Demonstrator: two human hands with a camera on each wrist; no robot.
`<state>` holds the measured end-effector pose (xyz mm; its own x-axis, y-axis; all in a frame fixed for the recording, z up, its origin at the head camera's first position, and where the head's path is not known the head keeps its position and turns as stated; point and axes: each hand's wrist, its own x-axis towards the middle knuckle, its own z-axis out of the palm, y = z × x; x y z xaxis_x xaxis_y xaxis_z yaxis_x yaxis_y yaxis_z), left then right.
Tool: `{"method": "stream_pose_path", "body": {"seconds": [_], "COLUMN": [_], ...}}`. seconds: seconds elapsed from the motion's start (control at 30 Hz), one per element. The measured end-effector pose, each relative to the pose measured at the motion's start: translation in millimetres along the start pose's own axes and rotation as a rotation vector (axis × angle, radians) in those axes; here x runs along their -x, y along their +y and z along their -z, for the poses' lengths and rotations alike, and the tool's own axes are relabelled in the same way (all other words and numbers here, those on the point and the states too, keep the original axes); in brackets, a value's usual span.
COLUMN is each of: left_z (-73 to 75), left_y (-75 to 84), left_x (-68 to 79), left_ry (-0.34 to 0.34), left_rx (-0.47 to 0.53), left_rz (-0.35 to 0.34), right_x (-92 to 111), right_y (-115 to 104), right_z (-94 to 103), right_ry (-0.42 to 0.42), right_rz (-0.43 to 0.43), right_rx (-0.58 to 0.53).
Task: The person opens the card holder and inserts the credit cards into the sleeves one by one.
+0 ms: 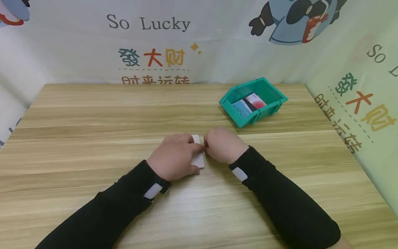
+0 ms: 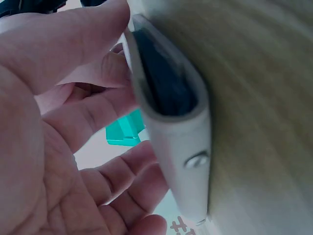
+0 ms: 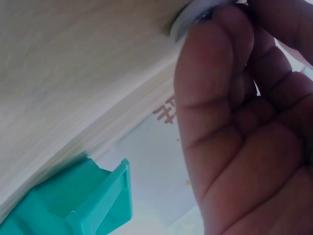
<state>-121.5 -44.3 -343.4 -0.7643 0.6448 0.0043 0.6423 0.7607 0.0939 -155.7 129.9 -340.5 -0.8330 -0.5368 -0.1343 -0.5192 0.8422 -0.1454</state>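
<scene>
A small white card holder [image 1: 197, 160] lies on the table under my left hand [image 1: 174, 157], mostly hidden by it in the head view. In the left wrist view the holder [image 2: 176, 142] shows a rounded fold, a dark inside and a small metal stud. The left thumb and fingers grip it from both sides. My right hand [image 1: 224, 145] is at its right edge, fingers curled, thumb and fingertips pinching there. In the right wrist view those fingertips meet the pale edge of the holder [image 3: 185, 20]; what exactly lies between them is hidden.
A green bin [image 1: 239, 119] stands at the back right of the wooden table [image 1: 93, 114]. Inside it lie a blue card [image 1: 242, 108] and a white and red card [image 1: 256, 100]. Printed cloth [image 1: 217, 41] hangs behind the table and along its right side.
</scene>
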Motion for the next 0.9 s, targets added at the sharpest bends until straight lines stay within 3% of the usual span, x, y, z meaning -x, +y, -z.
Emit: {"method": "stream_pose_path", "body": {"seconds": [0.3,0.9], "left_z": [-0.5,-0.3], "left_y": [2.4,1.8], "left_x": [1.1,-0.8], "left_ry": [-0.022,0.028], "left_rx": [-0.034,0.021], "left_rz": [-0.005,0.017], "right_x": [-0.2,0.2], "right_y": [1.5,2.1], "right_z": [0.3,-0.5], "right_ry": [-0.008,0.008], "right_rz": [0.027,0.028], "right_rx": [0.015,-0.013]}}
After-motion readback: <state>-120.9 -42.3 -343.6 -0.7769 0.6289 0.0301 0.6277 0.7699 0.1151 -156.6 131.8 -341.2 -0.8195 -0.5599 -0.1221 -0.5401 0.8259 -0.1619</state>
